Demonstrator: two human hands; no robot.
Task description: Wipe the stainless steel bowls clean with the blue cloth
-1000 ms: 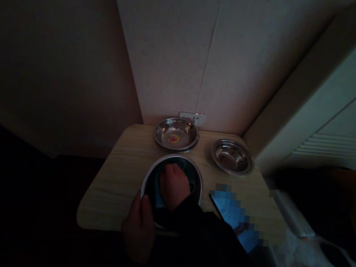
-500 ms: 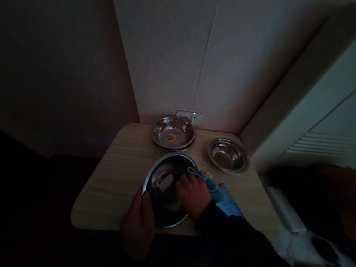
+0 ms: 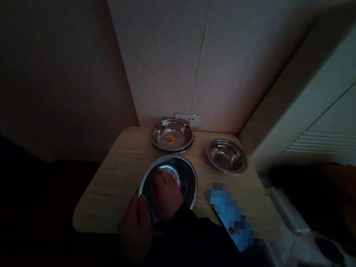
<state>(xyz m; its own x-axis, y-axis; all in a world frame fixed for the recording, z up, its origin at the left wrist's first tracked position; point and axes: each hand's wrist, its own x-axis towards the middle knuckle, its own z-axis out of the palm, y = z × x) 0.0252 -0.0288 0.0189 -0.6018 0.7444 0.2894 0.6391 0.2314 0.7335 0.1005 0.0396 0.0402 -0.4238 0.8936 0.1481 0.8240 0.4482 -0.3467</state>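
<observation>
My right hand has swung from the right rim of the deep steel bowl back inside it, toward its left side, and the blue cloth that trailed over the lit phone half a second ago is now under my palm in the bowl. I have the cloth bunched in curled fingers; my fingertips are hidden, so I can't tell how hard they press. My left hand pinches the near left rim, thumb over the edge and fingers against the outside, I'd judge to stop the bowl sliding or turning under the other hand. The bowl sits near the front edge of the wooden table, within easy reach of both arms. Behind it, the stacked steel basins, the top one bearing a sticker, stand by the wall socket. The nested steel dishes sit at the back right, well apart from the stack, which seems to leave me elbow room. The phone lies slantwise beside my right sleeve.
</observation>
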